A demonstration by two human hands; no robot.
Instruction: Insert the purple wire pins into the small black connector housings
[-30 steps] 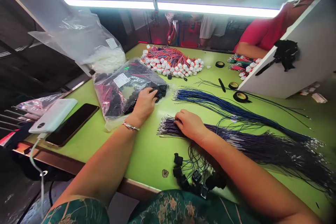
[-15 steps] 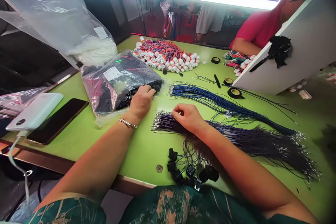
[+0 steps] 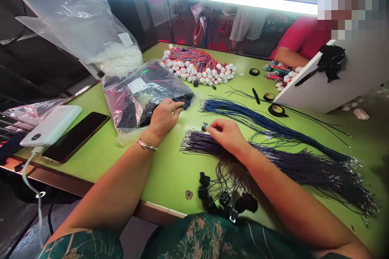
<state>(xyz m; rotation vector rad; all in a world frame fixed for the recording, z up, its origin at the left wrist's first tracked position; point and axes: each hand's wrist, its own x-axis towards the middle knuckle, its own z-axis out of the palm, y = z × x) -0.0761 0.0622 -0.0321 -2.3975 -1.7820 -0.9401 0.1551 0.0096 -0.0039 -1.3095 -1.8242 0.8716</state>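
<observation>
My left hand (image 3: 165,116) is at the mouth of a clear plastic bag (image 3: 123,129) filled with black connectors. Its thumb and index finger close on a dark piece that looks like a black connector (image 3: 185,105). My right hand (image 3: 227,134) pinches a small black connector (image 3: 204,126) at its fingertips, just above the terminal ends of a bundle of dark purple wires (image 3: 197,141). Below my right wrist lie several black connectors (image 3: 225,198) with thin wires attached. Farther back lies a bundle of blue wires (image 3: 237,110).
White connectors on red wires (image 3: 197,66) are piled at the back. Rolls of black tape (image 3: 276,109) lie right of centre beside a white partition (image 3: 337,77). A phone (image 3: 77,135) and a white power bank (image 3: 51,125) are at left. Another person's arm (image 3: 291,56) rests beyond the partition.
A small black connector now shows at my right fingertips, which have shifted slightly. My left fingers have drawn a little out of the bag's mouth. The whole view has shifted slightly.
</observation>
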